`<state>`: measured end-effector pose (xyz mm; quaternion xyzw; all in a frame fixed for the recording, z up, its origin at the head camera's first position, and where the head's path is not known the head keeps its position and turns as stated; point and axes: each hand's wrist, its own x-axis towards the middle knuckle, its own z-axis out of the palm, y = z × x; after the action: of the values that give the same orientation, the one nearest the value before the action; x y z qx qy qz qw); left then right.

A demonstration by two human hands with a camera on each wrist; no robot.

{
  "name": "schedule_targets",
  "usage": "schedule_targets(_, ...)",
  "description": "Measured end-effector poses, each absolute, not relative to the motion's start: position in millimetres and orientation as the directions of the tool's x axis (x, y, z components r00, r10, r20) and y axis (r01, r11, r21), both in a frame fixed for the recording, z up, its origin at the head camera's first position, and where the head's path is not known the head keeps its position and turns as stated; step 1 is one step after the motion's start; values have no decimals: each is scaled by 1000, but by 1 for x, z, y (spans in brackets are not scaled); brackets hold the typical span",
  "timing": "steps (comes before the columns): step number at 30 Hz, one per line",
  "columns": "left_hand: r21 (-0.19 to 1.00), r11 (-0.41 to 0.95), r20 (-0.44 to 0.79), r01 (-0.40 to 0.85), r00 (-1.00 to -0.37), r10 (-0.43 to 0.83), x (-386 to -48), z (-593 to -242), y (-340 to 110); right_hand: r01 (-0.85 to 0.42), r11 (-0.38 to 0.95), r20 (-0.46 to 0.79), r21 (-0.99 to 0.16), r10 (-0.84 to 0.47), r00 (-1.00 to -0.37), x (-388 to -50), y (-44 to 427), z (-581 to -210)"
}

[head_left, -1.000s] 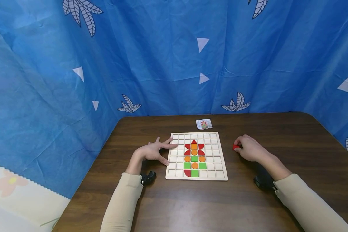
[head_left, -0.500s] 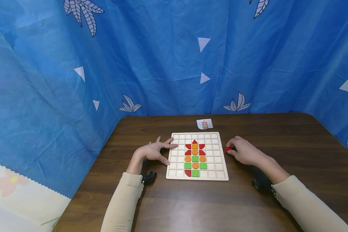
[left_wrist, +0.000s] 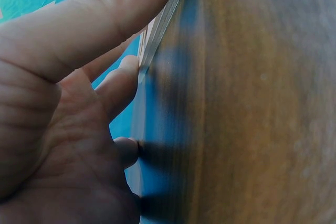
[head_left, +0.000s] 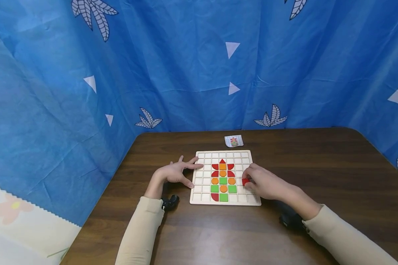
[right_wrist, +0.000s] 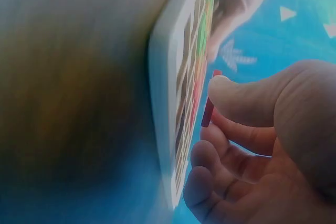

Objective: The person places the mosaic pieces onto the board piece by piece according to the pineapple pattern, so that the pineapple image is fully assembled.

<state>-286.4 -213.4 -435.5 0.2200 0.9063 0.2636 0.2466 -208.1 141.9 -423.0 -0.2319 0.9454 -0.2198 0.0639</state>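
Note:
A pale wooden grid board (head_left: 199, 197) lies on the table, with red, orange and green tiles set in its middle columns as a stepped figure. My right hand (head_left: 268, 182) is over the board's right part and pinches a small red tile (head_left: 245, 182) between thumb and fingers. In the right wrist view the red tile (right_wrist: 208, 113) is seen edge-on, apart from the board's surface. My left hand (head_left: 176, 172) rests at the board's left edge, fingers spread and thumb touching the rim. The left wrist view shows that thumb (left_wrist: 94, 22) against the board's edge.
A small paper card (head_left: 233, 141) with a printed coloured pattern lies behind the board. The brown wooden table (head_left: 199, 232) has rounded far corners, and a blue curtain (head_left: 192, 66) hangs behind it. Black wrist cameras sit under both forearms.
My right hand has carried the red tile leftward from the bare table to above the right columns of the board. The left hand and the placed tiles have stayed where they were.

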Motion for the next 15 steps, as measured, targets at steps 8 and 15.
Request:
schedule_targets(8,595,761,-336,259,-780,528,-287,-434,-213,-505,762,0,-405,-552,-834,-193,122,-426)
schedule_targets(15,597,760,-337,257,-779,529,-287,-433,-213,-566,738,19,-367,-602,-798,-185,111,-429)
